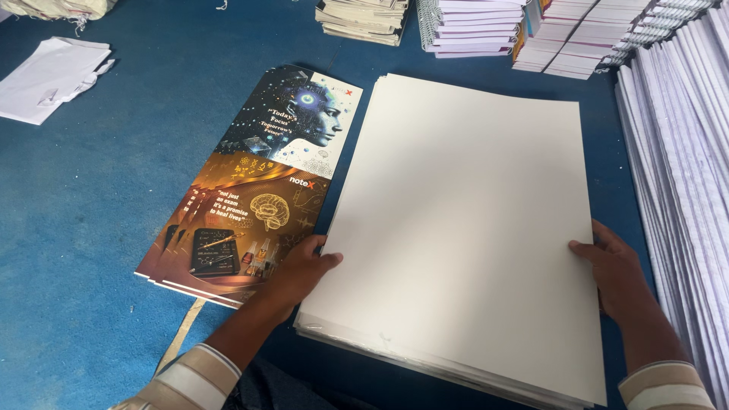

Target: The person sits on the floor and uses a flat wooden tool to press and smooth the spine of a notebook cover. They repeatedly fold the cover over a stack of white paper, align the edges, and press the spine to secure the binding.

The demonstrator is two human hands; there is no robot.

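Note:
A thick stack of large blank cream sheets (463, 220) lies on the blue floor covering (99, 212). My left hand (300, 269) grips the stack's left edge near its front corner, thumb on top. At the right edge, my right hand (619, 273) holds the sheets the same way, thumb resting on the top sheet. To the left of the sheets lies a pile of printed glossy covers (262, 182), dark blue at the far half and brown-orange at the near half; my left wrist lies over its near corner.
Stacks of spiral-bound notebooks (471, 26) line the far edge. A long row of bound white pads (683, 167) runs down the right side. Loose white paper (49, 76) sits at the far left. A paper strip (182, 338) lies by my left forearm.

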